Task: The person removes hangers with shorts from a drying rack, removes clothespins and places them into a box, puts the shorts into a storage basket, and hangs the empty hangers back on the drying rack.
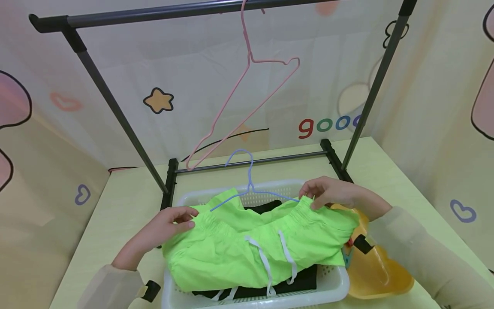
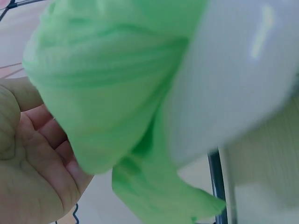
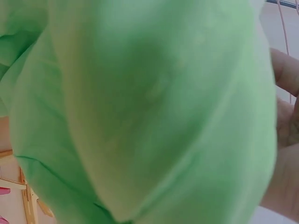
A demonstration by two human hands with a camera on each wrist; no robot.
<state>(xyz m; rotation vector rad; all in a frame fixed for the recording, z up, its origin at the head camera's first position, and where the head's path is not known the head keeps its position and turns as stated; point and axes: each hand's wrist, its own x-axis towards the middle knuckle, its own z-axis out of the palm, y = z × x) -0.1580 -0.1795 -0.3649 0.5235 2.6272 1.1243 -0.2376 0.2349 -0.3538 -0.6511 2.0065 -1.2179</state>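
Note:
Bright green shorts (image 1: 231, 249) with white drawstrings lie spread over a white basket (image 1: 339, 285). A blue hanger (image 1: 250, 182) stands hook up at their waistband, its left arm over the cloth and its right arm running to the right hand. My left hand (image 1: 173, 225) pinches the left end of the waistband between thumb and fingers; in the left wrist view the fingers curl beside the green cloth (image 2: 103, 102). At the waistband's right end, my right hand (image 1: 332, 193) pinches the cloth near the hanger tip. Green fabric (image 3: 163, 102) hides most of that hand in the right wrist view.
Dark clothing (image 1: 297, 281) lies in the basket under the shorts. A black clothes rack (image 1: 154, 18) rises behind, with a pink hanger (image 1: 231, 94) on its top bar. An orange-yellow tray (image 1: 386, 279) stands right of the basket on the pale table (image 1: 123, 201).

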